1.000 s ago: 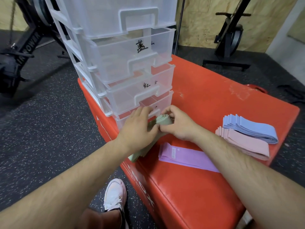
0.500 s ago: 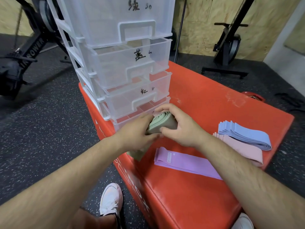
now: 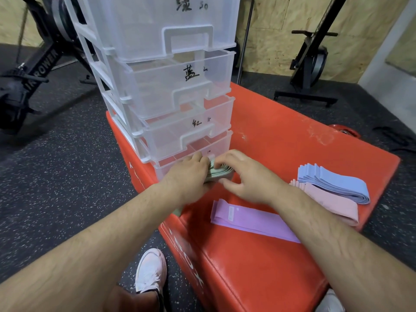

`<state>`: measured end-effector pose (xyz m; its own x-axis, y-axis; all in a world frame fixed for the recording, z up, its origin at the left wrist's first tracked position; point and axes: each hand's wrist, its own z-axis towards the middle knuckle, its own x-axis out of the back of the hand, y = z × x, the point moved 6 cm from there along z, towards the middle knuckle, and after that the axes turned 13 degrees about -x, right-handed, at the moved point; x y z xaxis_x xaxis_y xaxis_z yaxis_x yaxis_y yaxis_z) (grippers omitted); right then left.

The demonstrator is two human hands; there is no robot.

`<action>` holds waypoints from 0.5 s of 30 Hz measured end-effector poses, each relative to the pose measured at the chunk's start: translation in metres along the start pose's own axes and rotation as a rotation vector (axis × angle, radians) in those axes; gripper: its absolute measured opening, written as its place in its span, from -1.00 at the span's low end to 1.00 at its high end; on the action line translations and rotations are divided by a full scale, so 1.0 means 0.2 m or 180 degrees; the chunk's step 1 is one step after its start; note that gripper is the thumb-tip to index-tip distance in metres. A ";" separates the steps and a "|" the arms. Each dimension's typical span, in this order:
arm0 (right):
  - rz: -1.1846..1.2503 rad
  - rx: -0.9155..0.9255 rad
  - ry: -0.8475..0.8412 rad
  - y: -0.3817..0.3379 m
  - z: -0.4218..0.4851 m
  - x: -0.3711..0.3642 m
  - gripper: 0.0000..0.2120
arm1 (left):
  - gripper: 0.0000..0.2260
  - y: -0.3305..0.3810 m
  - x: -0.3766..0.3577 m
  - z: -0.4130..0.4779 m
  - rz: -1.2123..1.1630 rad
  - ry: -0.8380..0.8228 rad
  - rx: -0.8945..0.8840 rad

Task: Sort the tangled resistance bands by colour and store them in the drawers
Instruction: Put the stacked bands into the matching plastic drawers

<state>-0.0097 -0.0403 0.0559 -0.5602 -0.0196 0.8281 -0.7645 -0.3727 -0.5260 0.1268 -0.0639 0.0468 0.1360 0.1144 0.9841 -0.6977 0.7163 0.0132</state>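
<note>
Grip, head view: my left hand [image 3: 186, 174] and right hand [image 3: 245, 176] both clamped on the green bands [image 3: 219, 173], before the lowest of the drawers [image 3: 180, 91]. Change: bundle gathered tighter, less tail over the bench [image 3: 281, 136] edge. Judgement: green sorted, stowing next.

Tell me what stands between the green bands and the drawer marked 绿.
Nothing visible does. The left hand and right hand hold the green bands by the bottom drawer; the drawer marked 绿 sits three drawers higher, its opening out of frame.
</note>
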 end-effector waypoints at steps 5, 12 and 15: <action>-0.0335 -0.0193 -0.0158 0.07 0.03 -0.04 -0.68 | -0.50 -0.01 -0.09 0.03 0.0108 -0.0478 0.0033; -0.0637 -0.0496 -0.0401 0.19 0.07 -0.11 -0.71 | -0.47 -0.03 -0.21 0.05 0.0023 -0.0852 0.0105; -0.0623 -0.0420 -0.0491 0.18 0.08 -0.14 -0.71 | -0.49 -0.05 -0.23 0.05 -0.0104 -0.0943 0.0140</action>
<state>-0.0174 -0.0688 0.0170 -0.3505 -0.1039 0.9308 -0.8939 -0.2596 -0.3656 0.1208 -0.0823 0.0030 -0.0477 -0.1187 0.9918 -0.7269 0.6851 0.0470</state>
